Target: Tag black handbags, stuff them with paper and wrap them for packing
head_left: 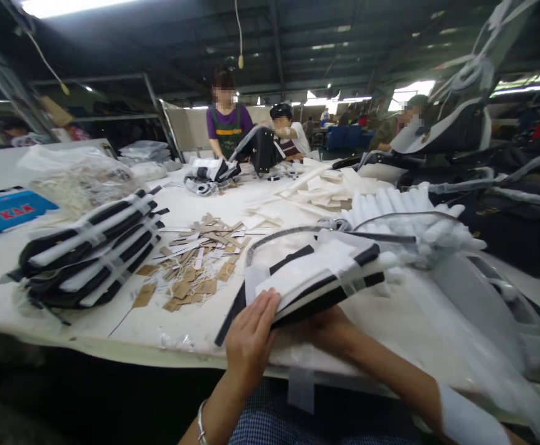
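A folded black bag (330, 303) with white padding and clear wrap around it is tilted above the table's near edge. My left hand (254, 327) is closed on its left end, fingers lying together over the white padding and the thumb hidden. Beneath the bag, my right hand (328, 327) holds it from the underside; its fingers are mostly hidden behind the bag. A wrapped strap (288, 232) loops up behind the padding. To the left of my hands lies a heap of brown and white paper tags (200, 284) with strings.
Similar wrapped black bags (89, 253) are stacked at the left, near a blue packet (15, 210). White padded rolls (404, 210) and black bags (520, 228) crowd the right. White strips (320, 185) lie further back. Co-workers (228, 123) handle bags across the table.
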